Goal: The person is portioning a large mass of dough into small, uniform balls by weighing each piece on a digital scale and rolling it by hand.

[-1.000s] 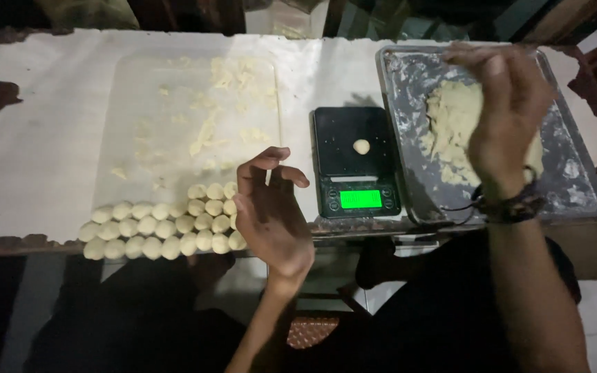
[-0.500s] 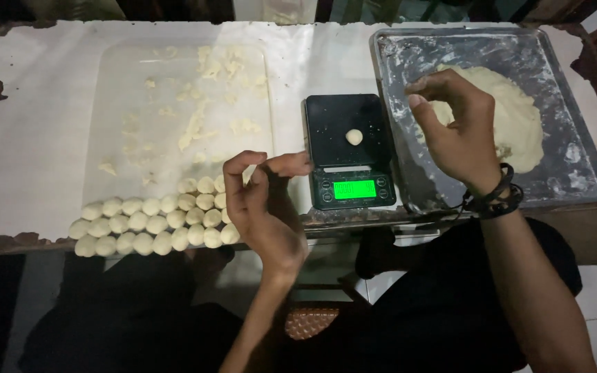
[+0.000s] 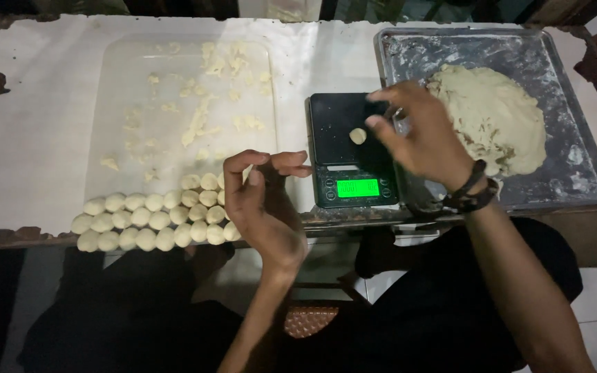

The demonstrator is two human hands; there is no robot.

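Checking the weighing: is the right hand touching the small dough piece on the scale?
Cannot tell. In the head view the right hand hovers beside the dough piece on the scale; no plain gap or contact.

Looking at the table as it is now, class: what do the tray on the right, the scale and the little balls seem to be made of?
Tray: probably metal, dull grey, dusted with flour. Scale: seemingly black plastic, matte, with a lit green screen. Little balls: soft pale dough, smooth and rounded, like the rough dough lump on the tray.
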